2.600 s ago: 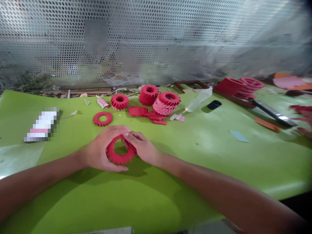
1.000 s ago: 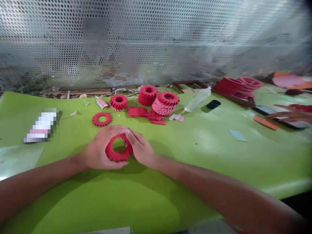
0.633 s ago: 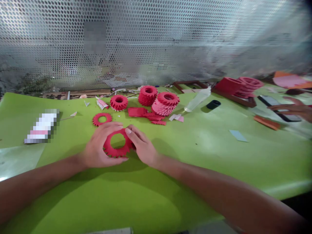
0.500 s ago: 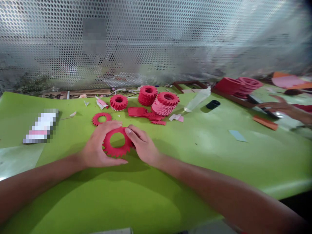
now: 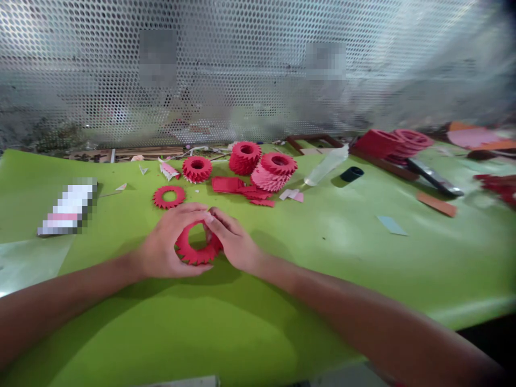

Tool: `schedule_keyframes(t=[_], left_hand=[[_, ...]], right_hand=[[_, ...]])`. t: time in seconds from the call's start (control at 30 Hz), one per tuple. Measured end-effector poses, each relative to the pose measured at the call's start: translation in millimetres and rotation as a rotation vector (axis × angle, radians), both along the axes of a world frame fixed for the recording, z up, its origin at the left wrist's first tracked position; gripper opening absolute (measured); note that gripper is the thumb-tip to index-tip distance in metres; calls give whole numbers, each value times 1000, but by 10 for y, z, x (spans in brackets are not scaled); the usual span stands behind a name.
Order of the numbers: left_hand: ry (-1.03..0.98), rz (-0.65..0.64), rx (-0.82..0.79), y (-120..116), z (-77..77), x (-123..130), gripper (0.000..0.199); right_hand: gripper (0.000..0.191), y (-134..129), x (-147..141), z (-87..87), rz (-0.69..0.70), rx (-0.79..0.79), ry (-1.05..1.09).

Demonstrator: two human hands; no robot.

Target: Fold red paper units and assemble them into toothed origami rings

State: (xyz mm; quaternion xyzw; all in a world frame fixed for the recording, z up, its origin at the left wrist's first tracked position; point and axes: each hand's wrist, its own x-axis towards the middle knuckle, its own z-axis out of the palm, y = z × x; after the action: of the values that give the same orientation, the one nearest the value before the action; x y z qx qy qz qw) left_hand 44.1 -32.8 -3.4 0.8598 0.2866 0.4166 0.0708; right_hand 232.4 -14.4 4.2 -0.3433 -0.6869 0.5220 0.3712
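A red toothed paper ring [image 5: 198, 255] is held between my two hands above the green table. My left hand [image 5: 167, 242] curves around its left side, thumb below and fingers above. My right hand [image 5: 234, 236] pinches the ring's upper right edge, its thumb on the near face; some fingertips reach through the hole. Just beyond my left hand a single flat red toothed ring [image 5: 157, 198] lies on the table. Farther back stand a short stack of red rings [image 5: 197, 174], a taller red stack [image 5: 244, 166], and a pink stack [image 5: 268, 179] topped with red.
Red paper strips [image 5: 227, 185] lie before the stacks. To the right are a clear glue bottle [image 5: 325, 165], a dark cylinder [image 5: 352, 173], an orange strip [image 5: 436, 205] and a pale blue paper piece [image 5: 392, 226]. A phone-like object [image 5: 68, 208] lies left. A perforated metal panel [image 5: 242, 102] stands behind.
The ring has shifted slightly down and tilted, and my hands have closed in around it. The other person's hand at the far right has left the view.
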Motion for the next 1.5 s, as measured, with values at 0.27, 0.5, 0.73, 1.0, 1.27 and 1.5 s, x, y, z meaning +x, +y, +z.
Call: schedule_keyframes(t=[0.27,0.5,0.73,1.0,1.27,1.5], left_hand=[[-26,-39,10,7,-12,-29,97],[27,-55,34,13,11,-33,95],[-27,50,82,9,9,-40,94],[1,-51,63,59,-33,-89,107],[28,1,121,13,7,-50,95],[15,-87,42,41,-32,-88,105]], right_hand=[[37,10,56,44,2,86,-58],[35,20,69,59,48,61,-44],[36,3,57,70,9,-20,-27],[44,32,68,22,59,-41,-70],[41,14,15,-33,55,-74,0],[53,18,44,24,70,-91,-43]])
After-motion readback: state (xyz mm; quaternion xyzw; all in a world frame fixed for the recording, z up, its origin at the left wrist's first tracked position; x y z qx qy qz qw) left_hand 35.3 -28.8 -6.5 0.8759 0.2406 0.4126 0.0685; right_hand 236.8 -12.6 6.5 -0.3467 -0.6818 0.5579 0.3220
